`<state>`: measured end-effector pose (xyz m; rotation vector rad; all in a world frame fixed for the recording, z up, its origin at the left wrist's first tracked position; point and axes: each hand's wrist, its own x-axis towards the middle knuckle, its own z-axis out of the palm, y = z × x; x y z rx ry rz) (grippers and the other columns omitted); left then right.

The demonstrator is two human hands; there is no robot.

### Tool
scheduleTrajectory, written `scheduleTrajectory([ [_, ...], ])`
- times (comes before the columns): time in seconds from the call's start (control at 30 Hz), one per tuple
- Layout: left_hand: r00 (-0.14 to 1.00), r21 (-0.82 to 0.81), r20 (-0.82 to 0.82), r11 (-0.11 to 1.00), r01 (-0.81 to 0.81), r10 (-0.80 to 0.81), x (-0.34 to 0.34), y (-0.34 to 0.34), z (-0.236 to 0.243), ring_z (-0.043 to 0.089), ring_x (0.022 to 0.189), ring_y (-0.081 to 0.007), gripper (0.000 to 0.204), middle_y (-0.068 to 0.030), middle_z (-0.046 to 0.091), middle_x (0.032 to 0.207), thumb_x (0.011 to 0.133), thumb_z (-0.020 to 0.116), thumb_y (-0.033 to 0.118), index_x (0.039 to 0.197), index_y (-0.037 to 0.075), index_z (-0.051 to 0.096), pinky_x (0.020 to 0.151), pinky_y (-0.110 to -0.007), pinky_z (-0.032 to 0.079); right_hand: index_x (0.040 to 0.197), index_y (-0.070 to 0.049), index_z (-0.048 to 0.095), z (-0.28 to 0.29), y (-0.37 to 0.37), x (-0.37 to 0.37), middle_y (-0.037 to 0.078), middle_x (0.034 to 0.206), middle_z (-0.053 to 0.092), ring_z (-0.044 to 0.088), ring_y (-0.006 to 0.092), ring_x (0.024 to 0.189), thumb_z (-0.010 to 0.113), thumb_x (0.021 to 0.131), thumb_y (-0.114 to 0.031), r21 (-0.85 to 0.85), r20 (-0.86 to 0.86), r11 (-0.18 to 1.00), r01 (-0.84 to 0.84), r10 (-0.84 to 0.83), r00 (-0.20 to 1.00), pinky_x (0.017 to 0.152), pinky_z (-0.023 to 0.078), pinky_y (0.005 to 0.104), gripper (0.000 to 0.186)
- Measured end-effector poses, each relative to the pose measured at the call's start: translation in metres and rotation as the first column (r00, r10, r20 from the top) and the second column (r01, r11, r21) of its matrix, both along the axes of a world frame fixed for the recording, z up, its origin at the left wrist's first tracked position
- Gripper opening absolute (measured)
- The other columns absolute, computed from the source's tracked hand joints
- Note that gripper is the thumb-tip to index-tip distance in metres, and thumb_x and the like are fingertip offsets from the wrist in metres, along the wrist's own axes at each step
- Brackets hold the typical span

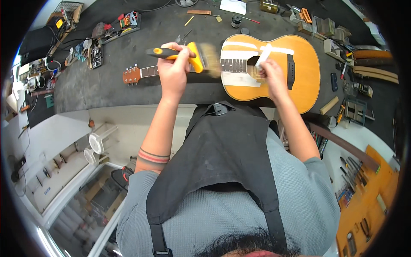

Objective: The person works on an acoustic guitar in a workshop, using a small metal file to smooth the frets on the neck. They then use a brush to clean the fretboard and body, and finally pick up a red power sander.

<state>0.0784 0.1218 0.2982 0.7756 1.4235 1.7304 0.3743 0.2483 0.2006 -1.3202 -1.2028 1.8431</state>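
My left hand is closed around the yellow and black handle of a wide brush. Its pale bristles, blurred by motion, are over the neck near where it meets the body of an acoustic guitar. The guitar lies flat on the dark bench, headstock to the left. Over the soundhole, my right hand pinches a narrow white strip, perhaps tape or paper. White sheets cover the guitar top on both sides of the fretboard end.
Small jars and a yellow stick lie beyond the guitar on the bench. Tool trays stand at the far left. Clamps, blocks and curved wooden pieces crowd the right side.
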Motion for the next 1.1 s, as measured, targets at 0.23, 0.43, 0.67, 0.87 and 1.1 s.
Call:
scheduleTrajectory([
  [0.23, 0.952, -0.157, -0.279, 0.984, 0.087, -0.129, 0.101, 0.051, -0.072, 0.061, 0.085, -0.0116, 0.011, -0.0022, 0.064, 0.094, 0.104, 0.070, 0.009, 0.104, 0.008, 0.060, 0.077, -0.031, 0.052, 0.096, -0.013, 0.058, -0.045, 0.055, 0.086, -0.001, 0.087, 0.063, 0.061, 0.0113, 0.074, 0.066, 0.107, -0.020, -0.212, -0.145, 0.977, -0.015, -0.016, 0.989, 0.070, 0.048, 0.0279, 0.015],
  [0.43, 0.786, -0.202, -0.543, 0.955, 0.219, -0.295, 0.116, 0.072, -0.048, 0.065, 0.092, -0.0130, 0.015, -0.0033, 0.067, 0.096, 0.102, 0.075, 0.007, 0.106, 0.006, 0.061, 0.085, -0.033, 0.056, 0.098, -0.011, 0.058, -0.048, 0.056, 0.085, 0.001, 0.086, 0.063, 0.061, 0.0120, 0.073, 0.064, 0.108, -0.019, -0.209, -0.177, 0.978, -0.022, -0.016, 0.984, 0.069, 0.049, 0.0288, 0.014],
  [0.67, 0.367, -0.404, -0.889, 0.846, -0.348, -0.273, 0.030, 0.025, -0.022, 0.077, 0.089, -0.0446, 0.024, -0.0232, 0.076, 0.094, 0.096, 0.068, 0.003, 0.119, 0.007, 0.064, 0.077, -0.054, 0.060, 0.099, -0.010, 0.058, -0.049, 0.055, 0.086, 0.002, 0.088, 0.064, 0.063, 0.0121, 0.074, 0.063, 0.109, -0.019, -0.206, -0.173, 0.978, -0.042, 0.006, 0.985, 0.069, 0.051, 0.0292, 0.014],
  [0.87, 0.907, -0.198, -0.380, 0.974, 0.114, -0.183, 0.123, 0.051, -0.055, 0.059, 0.085, -0.0099, 0.010, -0.0015, 0.066, 0.093, 0.106, 0.069, 0.010, 0.107, 0.007, 0.059, 0.078, -0.032, 0.052, 0.099, -0.010, 0.059, -0.049, 0.055, 0.081, 0.001, 0.088, 0.064, 0.063, 0.0115, 0.073, 0.063, 0.109, -0.020, -0.202, -0.189, 0.978, -0.051, 0.012, 0.982, 0.069, 0.051, 0.0290, 0.015],
  [1.1, 0.750, -0.578, -0.284, 0.731, 0.363, -0.598, 0.121, 0.077, -0.018, 0.060, 0.082, -0.0106, 0.011, -0.0010, 0.065, 0.087, 0.095, 0.069, 0.005, 0.100, 0.004, 0.059, 0.077, -0.031, 0.051, 0.100, -0.010, 0.059, -0.051, 0.055, 0.087, 0.002, 0.088, 0.064, 0.063, 0.0115, 0.073, 0.064, 0.110, -0.020, -0.189, -0.182, 0.981, -0.033, -0.002, 0.983, 0.069, 0.050, 0.0289, 0.015],
])
